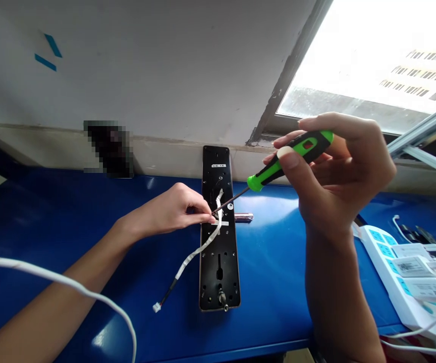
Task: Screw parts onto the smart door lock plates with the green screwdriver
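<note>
Left grip (182, 209) pinched low, right grip (344, 184) raised and curled.
The left forearm (84, 269) slants in from the lower left, thumb and index fingertips (206, 205) close together; the right forearm (341, 297) stands nearly upright, its thumb (297, 167) opposing bent fingers (339, 125).

My right hand (339, 166) grips the green-and-black handle of a screwdriver (291, 157), its shaft slanting down and left to the middle of a long black lock plate (221, 242). There the fingertips of my left hand (187, 209) pinch close beside the tip. A white-wrapped cable (204, 246) runs from the plate past the tip to a white connector (156, 307) on the blue table (271, 302). To the right lies a white power strip (386, 275).
</note>
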`<state>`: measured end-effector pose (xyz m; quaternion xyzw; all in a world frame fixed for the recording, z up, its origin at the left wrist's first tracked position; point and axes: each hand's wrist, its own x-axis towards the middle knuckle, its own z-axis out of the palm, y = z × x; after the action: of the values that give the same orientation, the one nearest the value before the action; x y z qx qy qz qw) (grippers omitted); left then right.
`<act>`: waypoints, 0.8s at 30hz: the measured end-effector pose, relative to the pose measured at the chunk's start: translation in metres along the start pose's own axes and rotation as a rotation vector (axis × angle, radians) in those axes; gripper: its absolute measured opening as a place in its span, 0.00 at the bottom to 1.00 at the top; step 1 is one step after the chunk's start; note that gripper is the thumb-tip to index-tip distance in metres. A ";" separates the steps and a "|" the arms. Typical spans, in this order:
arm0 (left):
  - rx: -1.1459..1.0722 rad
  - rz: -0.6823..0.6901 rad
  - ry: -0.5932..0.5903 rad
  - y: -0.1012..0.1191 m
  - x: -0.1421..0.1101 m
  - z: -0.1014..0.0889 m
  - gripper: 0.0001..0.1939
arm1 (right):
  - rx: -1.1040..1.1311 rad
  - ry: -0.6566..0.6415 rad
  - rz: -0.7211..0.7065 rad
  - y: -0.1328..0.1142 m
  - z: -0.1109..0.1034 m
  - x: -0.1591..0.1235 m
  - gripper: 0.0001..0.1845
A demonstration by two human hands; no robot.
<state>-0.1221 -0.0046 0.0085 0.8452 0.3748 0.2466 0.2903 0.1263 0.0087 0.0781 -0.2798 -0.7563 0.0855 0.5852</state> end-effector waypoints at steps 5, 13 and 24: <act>0.010 0.066 0.044 0.002 0.001 -0.001 0.07 | 0.063 0.031 0.050 -0.005 0.003 -0.001 0.08; -0.013 0.076 0.074 0.001 0.001 0.003 0.10 | 0.217 0.091 -0.153 0.013 0.008 0.002 0.15; -0.025 0.062 0.024 -0.001 -0.001 -0.003 0.08 | 0.235 0.107 -0.204 0.022 0.010 0.003 0.16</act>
<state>-0.1251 -0.0044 0.0100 0.8499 0.3487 0.2702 0.2883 0.1234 0.0306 0.0680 -0.1353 -0.7332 0.0984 0.6591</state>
